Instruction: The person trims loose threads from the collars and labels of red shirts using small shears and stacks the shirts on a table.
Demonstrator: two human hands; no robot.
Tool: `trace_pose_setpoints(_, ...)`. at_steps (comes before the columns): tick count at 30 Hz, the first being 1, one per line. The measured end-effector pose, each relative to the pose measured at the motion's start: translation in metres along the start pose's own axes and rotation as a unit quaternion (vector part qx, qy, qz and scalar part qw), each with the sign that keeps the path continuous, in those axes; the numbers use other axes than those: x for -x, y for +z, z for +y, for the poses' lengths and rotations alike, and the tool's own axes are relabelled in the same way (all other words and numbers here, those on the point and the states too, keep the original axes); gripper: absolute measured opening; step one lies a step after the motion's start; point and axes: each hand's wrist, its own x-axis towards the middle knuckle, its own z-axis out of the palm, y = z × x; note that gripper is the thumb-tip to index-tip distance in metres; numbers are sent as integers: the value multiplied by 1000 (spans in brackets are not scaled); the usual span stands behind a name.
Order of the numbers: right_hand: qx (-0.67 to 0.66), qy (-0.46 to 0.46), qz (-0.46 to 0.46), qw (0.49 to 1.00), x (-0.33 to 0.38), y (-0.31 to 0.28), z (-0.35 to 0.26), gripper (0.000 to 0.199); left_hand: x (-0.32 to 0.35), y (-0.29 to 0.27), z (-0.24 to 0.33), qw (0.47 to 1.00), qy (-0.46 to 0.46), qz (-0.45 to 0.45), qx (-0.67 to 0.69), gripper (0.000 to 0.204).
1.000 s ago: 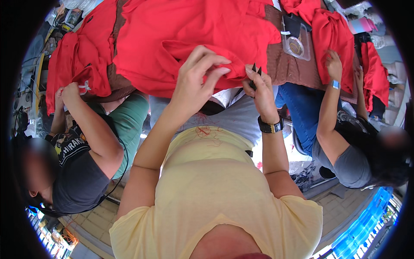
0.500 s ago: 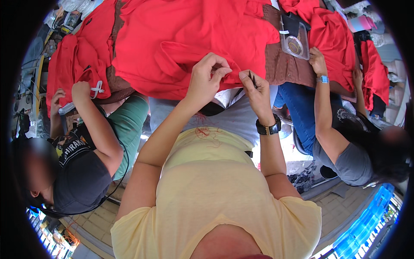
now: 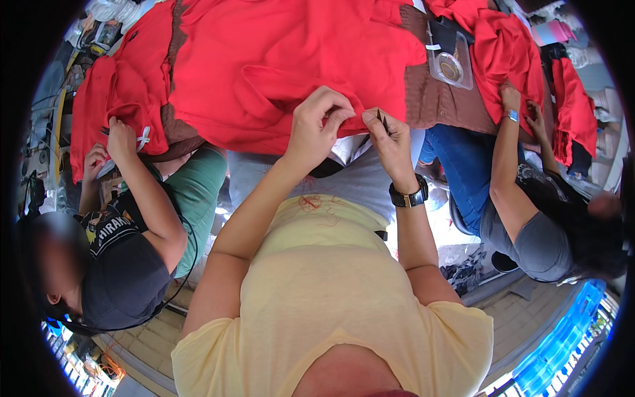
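Observation:
A large red garment [image 3: 291,46] lies spread in front of me, its near edge hanging toward my lap. My left hand [image 3: 320,122] is closed in a pinch at that near edge, thumb against fingertips, on the red cloth. Close by on the right, my right hand [image 3: 391,137] has thumb and forefinger together at the cloth's edge. Small black thread snips [image 3: 381,119] are tucked in the right hand, pointed tips showing between the fingers. The rest of the snips is hidden by the palm.
Brown cloth [image 3: 440,106] covers the table. A clear plastic box [image 3: 452,68] with a round gold-coloured item stands to the right. Co-workers sit on both sides, handling red garments [image 3: 119,99]. Loose red threads [image 3: 309,202] lie on my yellow shirt.
My hands have shifted only slightly, still pinching close together. The right co-worker's hand has moved away from the clear box onto red cloth. At left, a co-worker's hands have shifted a little.

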Motion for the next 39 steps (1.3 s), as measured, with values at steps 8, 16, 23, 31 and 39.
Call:
trace_pose_setpoints(8, -28, 39, -1, 999, 4, 1, 3, 23, 6, -15, 6, 910, -149, -25, 386, 8)
trace_pose_setpoints(16, 46, -8, 7, 999, 4, 2, -3, 21, 14, -19, 23, 993, -91, 21, -66, 8)
trace_pose_setpoints(23, 190, -126, 134, 964, 9, 14, -30, 27, 15, -17, 12, 959, -201, 7, 201, 8)
trace_pose_setpoints(31, -156, 210, -37, 964, 29, 32, -37, 42, 19, -17, 20, 959, -187, 5, 213, 8)
trace_pose_setpoints(39, -169, 235, -58, 956, 23, 28, -30, 39, 22, -21, 22, 956, -183, 10, 229, 7)
